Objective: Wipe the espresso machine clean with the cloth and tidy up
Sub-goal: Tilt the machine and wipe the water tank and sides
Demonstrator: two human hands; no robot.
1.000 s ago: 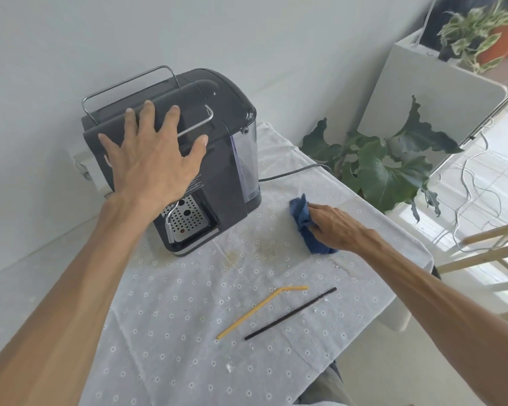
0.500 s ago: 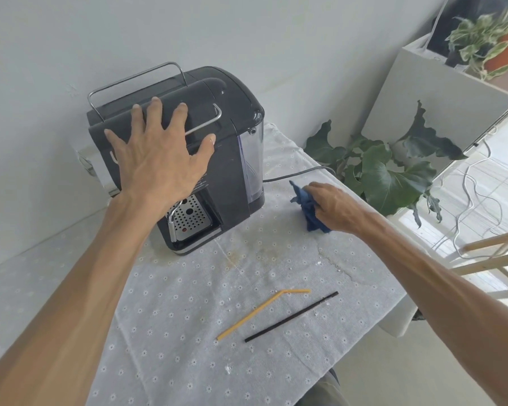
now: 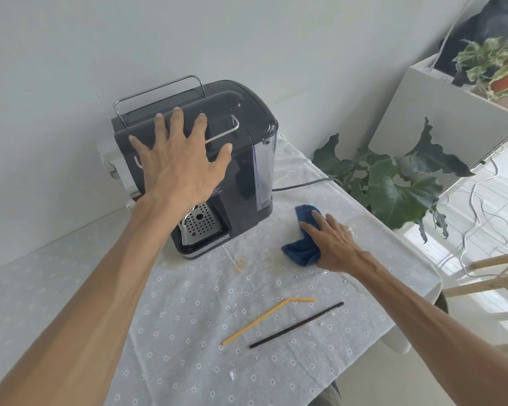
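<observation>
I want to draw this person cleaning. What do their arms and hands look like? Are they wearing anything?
Both arms are bare all the way to the picture's edge: no sleeves in view. The left hand and right hand have no gloves, and I see no rings, watch or bracelets. The arms are long and slim, with tendons and veins showing on the backs of the hands and forearms. No markings are visible.

pale wall [image 3: 276, 39] | white cabinet [image 3: 440, 118] (sunlit) | leafy plant [image 3: 393, 189]

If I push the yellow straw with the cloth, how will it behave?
The yellow straw looks thin and light, so it would probably slide or roll easily. Its bent tip may limit rolling. The tablecloth might slow it.
</observation>
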